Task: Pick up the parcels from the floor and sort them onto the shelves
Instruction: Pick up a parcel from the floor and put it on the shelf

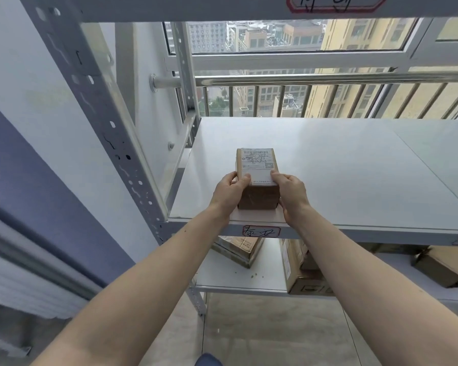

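Observation:
A small brown cardboard parcel (257, 165) with a white shipping label on top rests on the white middle shelf (354, 175), near its front left corner. My left hand (229, 192) grips the parcel's left side, thumb on the label. My right hand (291, 191) grips its right side, thumb on the label too. A red-bordered handwritten tag (261, 231) is stuck on the shelf's front edge just below the parcel.
The grey perforated upright (103, 122) of the rack stands at the left. The lower shelf (238, 276) holds several cardboard boxes (302, 270). A window with a steel railing (328, 77) lies behind the rack. Another tagged shelf edge (222, 7) runs overhead.

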Motion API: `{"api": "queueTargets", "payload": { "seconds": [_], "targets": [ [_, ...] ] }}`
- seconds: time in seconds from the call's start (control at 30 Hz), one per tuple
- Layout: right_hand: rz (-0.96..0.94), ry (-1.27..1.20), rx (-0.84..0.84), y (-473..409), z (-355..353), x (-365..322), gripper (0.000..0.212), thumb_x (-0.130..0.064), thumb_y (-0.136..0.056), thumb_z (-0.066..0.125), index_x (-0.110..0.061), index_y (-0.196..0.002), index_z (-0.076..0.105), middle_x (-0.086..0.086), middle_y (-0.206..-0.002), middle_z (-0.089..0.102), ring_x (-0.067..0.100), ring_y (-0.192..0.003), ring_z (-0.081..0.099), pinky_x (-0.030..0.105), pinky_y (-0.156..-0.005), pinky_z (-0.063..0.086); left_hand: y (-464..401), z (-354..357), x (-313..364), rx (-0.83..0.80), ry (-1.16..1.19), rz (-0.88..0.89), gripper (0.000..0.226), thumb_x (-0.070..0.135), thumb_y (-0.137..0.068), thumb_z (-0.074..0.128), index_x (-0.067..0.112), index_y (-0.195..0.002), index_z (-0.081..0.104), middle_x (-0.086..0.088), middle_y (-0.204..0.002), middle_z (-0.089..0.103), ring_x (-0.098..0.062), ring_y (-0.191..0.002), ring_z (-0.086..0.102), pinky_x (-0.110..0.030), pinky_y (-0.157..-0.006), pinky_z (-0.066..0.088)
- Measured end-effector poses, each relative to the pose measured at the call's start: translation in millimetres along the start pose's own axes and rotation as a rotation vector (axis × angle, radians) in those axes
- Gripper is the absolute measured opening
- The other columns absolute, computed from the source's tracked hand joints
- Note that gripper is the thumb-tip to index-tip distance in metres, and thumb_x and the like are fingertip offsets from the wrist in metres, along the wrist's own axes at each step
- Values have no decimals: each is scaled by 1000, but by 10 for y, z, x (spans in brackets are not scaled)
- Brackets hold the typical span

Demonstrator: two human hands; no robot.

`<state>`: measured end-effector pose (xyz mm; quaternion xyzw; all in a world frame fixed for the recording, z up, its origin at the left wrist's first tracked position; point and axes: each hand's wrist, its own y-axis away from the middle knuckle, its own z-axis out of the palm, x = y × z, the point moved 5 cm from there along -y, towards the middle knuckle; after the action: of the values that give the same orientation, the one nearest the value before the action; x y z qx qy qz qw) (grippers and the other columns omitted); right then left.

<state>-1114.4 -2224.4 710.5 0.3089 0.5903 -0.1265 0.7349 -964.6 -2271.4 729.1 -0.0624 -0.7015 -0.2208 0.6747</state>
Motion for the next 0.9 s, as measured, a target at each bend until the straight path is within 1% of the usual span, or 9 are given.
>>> {"api": "queueTargets", "payload": {
  "seconds": [0.07,0.13,0.2,0.27,0.37,0.5,0.67,0.8,0.9],
  "targets": [
    [-21,40,-12,1,-18,3,81,-60,-65,72,-6,-123,58,13,-116,70,29,-106,69,50,-94,56,-3,-4,-10,-3,-3,3,41,36,-98,57,14,-132,58,-11,-127,68,-21,-107,67,-35,-95,56],
    [-54,93,-28,54,-41,-23,105,-77,-55,72,-8,-132,53,10,-124,67,26,-110,67,48,-97,54,5,-8,-30,-14,4,-2,55,46,-91,63,14,-135,56,-10,-127,68,-21,-109,68,-37,-98,55],
    [-129,191,-65,174,-68,-87,105,-76,-64,70,-9,-141,45,8,-138,59,22,-120,60,41,-104,49,42,-34,-44,-13,-33,11,85,60,-72,75,15,-141,51,-6,-128,67,-19,-115,66,-41,-104,52],
    [-202,269,-121,238,-114,-89,104,-70,-68,72,-12,-147,38,8,-147,50,20,-129,52,39,-108,45,79,-77,-47,2,-130,77,96,53,-65,85,14,-145,47,1,-132,63,-14,-123,59,-37,-109,47],
    [-266,293,-186,264,-187,-64,120,-73,-48,81,-20,-147,38,7,-151,47,21,-136,48,45,-111,43,87,-148,-75,23,-226,202,90,36,-64,92,17,-142,51,4,-132,62,-12,-127,56,-32,-109,46],
    [-317,320,-200,216,-235,-33,113,-59,-48,90,-18,-144,46,6,-145,55,21,-132,53,46,-109,46,101,-170,-71,55,-399,309,83,35,-64,92,20,-138,58,1,-130,69,-15,-121,63,-31,-104,52],
    [-340,378,-163,162,-244,-28,82,-19,-65,91,-16,-139,55,5,-133,65,19,-122,61,45,-103,51,76,-172,-95,87,-501,327,62,21,-72,87,16,-130,65,-4,-118,75,-18,-109,69,-33,-99,55],
    [-365,397,-150,131,-204,-56,76,-16,-69,89,-16,-138,56,4,-131,66,18,-119,62,39,-101,52,32,-184,-97,102,-522,324,56,20,-73,85,18,-127,67,-3,-114,76,-16,-104,70,-21,-94,51],
    [-361,389,-137,68,-183,-76,74,-14,-68,89,-16,-135,58,5,-128,67,19,-117,64,38,-100,53,-28,-190,-64,104,-545,323,55,21,-73,85,19,-126,67,-3,-114,76,-16,-104,70,-27,-97,53]
  ]
}}
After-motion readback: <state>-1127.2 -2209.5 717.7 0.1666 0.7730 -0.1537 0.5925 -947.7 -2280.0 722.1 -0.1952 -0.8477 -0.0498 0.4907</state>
